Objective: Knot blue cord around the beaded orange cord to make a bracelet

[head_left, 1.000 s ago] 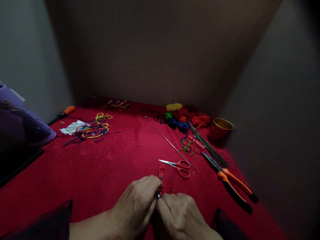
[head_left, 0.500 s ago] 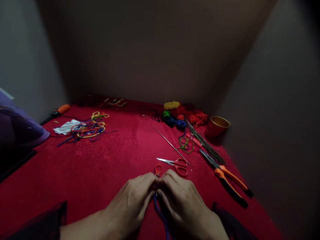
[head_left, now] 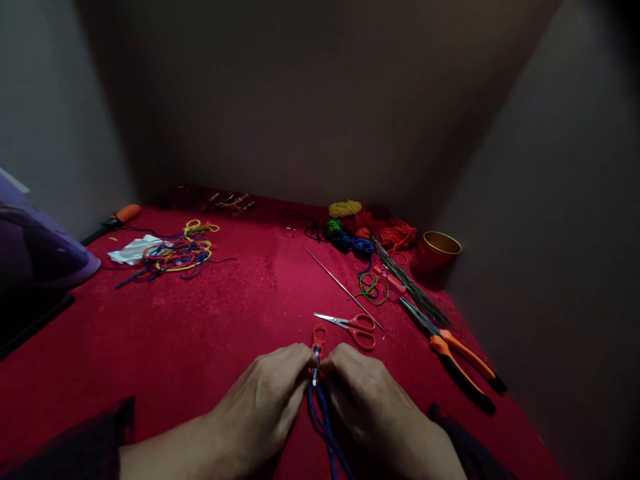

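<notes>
Left hand (head_left: 273,400) is pinching the cord (head_left: 315,377) from its left, right hand (head_left: 375,403) is pinching it from its right. Cord is running between the fingertips, loop (head_left: 319,326) pointing toward the tabletop's (head_left: 240,313) far edge, blue ends (head_left: 327,428) trailing toward the near edge.

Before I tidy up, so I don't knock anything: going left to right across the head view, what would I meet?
Purple object → thread tangle → left hand → beaded cord → right hand → pliers.
</notes>
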Demonstrator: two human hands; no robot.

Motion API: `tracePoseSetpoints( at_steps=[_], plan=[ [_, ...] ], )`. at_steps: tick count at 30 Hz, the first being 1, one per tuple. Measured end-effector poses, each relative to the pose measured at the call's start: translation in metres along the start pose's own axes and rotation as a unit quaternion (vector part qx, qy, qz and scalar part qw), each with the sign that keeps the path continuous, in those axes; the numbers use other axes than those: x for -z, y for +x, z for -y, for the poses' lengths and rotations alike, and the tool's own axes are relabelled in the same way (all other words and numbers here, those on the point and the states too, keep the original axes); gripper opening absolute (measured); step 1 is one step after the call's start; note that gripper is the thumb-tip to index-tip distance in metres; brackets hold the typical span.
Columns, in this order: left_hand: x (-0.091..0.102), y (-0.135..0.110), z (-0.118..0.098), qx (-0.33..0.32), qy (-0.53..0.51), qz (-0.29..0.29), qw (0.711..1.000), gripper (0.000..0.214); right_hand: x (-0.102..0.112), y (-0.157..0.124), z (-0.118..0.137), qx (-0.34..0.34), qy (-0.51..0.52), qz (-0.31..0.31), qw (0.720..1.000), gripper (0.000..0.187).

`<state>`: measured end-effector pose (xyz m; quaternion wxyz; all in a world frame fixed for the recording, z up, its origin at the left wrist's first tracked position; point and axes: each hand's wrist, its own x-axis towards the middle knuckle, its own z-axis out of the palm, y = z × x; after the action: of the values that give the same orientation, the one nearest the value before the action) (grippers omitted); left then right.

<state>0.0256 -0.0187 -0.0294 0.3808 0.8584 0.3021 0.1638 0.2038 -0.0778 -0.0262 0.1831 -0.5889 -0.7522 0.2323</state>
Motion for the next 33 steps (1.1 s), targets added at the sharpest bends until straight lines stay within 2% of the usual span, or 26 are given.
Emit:
tracePoseSetpoints(
  at_steps=[3, 6, 14, 22, 33],
  plan=[
    [-0.001, 0.000, 0.002, -0.002, 0.017, -0.003, 1.000, 0.016, -0.003, -0.004, 0.006, -0.011, -0.067, 0.016, 0.998, 0.026],
    [-0.002, -0.001, 0.004, -0.012, 0.014, -0.009, 1.000, 0.016, -0.001, -0.005, 0.012, -0.006, -0.092, 0.034, 0.995, 0.027],
    [0.001, -0.003, -0.001, -0.016, -0.030, -0.004, 0.999, 0.017, -0.003, 0.001, 0.007, -0.016, -0.068, -0.015, 0.997, 0.017],
    [0.006, 0.000, -0.010, 0.024, -0.039, 0.000, 0.999, 0.015, -0.002, -0.001, 0.009, -0.036, -0.031, -0.009, 0.999, 0.014],
    [0.008, 0.002, -0.012, 0.031, -0.033, -0.005, 0.999, 0.017, -0.007, -0.002, 0.006, -0.054, -0.036, -0.038, 0.997, 0.014]
  ],
)
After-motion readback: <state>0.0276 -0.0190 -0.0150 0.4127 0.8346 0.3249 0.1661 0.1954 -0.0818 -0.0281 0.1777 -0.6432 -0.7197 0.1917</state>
